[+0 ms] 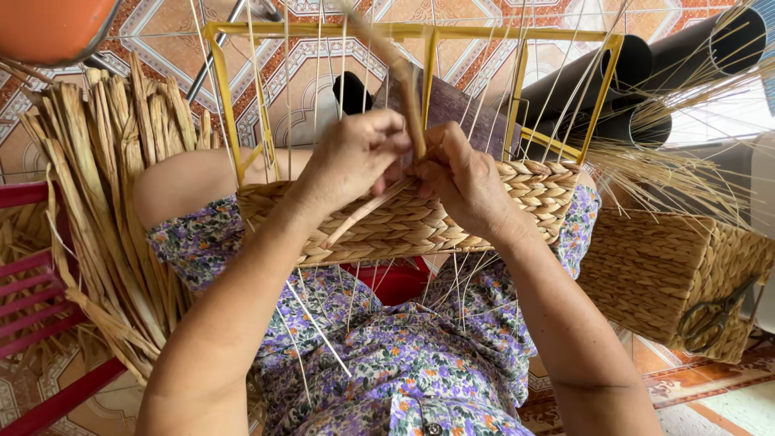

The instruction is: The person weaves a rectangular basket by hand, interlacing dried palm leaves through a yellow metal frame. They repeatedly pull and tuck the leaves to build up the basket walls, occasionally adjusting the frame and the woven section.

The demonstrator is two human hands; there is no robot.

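In the middle of the frame a half-woven basket [452,214] rests on the person's lap, its plaited band wrapped around a yellow metal frame [420,32]. A flat dried strand [408,89] rises from the weave; it looks light, pliable and likely to crease or split if bent sharply, so it is best pinched close to the weave. The left hand [351,161] and right hand [464,182] meet there, fingers curled tight around the strand. Thin stiff stakes stand up through the frame. A bundle of dried reeds [113,202] lies at left, and a finished basket [670,274] with scissors [714,316] at lower right.
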